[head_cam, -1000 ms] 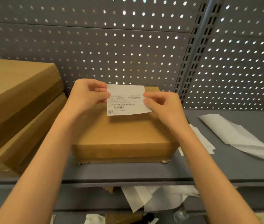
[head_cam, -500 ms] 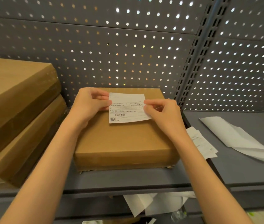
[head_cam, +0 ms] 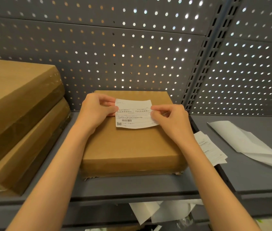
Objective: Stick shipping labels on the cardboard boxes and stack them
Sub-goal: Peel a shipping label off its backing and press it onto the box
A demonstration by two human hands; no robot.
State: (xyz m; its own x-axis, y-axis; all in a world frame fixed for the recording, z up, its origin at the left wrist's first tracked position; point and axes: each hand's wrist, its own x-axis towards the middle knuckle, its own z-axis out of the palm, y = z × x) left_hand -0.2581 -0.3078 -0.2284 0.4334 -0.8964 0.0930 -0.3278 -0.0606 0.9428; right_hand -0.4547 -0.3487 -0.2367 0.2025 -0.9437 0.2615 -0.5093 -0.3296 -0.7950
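Note:
A flat brown cardboard box (head_cam: pixel 128 147) lies on the grey shelf (head_cam: pixel 132 185) in front of me. Over its far half I hold a white shipping label (head_cam: pixel 134 114) with a barcode and QR code. My left hand (head_cam: pixel 97 110) pinches the label's left edge and my right hand (head_cam: pixel 168 119) pinches its right edge. The label's near edge curls slightly up off the box top. Two larger cardboard boxes (head_cam: pixel 15 117) sit stacked on the left of the shelf.
More printed labels (head_cam: pixel 210 147) lie on the shelf right of the box, and a white backing sheet (head_cam: pixel 248 142) lies further right. A perforated grey panel (head_cam: pixel 115 52) with an upright post (head_cam: pixel 203 67) closes the back. Crumpled paper (head_cam: pixel 157 212) lies on the shelf below.
Both hands have lowered the label from above the box's far edge down onto the box top.

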